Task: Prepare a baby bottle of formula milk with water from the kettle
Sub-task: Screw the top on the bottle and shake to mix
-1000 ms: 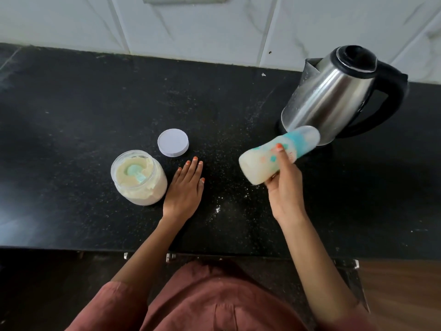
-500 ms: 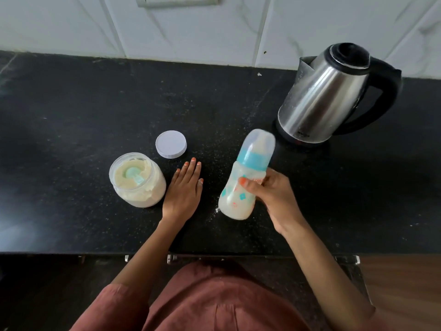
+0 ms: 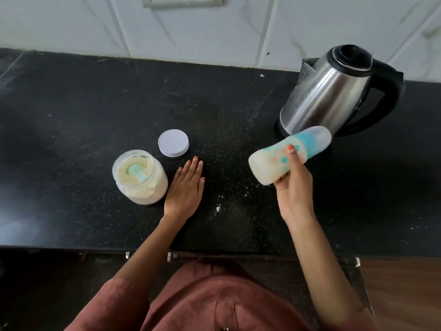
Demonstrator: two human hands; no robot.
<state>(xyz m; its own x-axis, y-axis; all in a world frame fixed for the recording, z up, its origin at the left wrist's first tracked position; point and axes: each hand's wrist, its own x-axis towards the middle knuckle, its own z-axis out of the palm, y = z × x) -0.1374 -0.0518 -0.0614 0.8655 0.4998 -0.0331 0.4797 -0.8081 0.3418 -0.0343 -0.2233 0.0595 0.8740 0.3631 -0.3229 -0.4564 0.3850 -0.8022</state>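
Note:
My right hand (image 3: 294,187) grips a baby bottle (image 3: 281,158) full of pale milk, held above the counter and tilted nearly on its side, its teal collar and clear cap pointing right toward the kettle. The steel kettle (image 3: 327,91) with a black lid and handle stands at the back right. My left hand (image 3: 186,185) rests flat on the black counter (image 3: 71,115), fingers straight, just right of an open jar of formula powder (image 3: 140,177) with a teal scoop inside.
The jar's white lid (image 3: 173,142) lies flat behind my left hand. Spilled powder specks (image 3: 218,207) dot the counter between my hands. A white tiled wall (image 3: 214,27) runs along the back. The counter's front edge is near my body.
The bottle was near upright half a second ago; my right hand has swung it back up and sideways toward the kettle, as it was a second ago. My left hand has stayed put.

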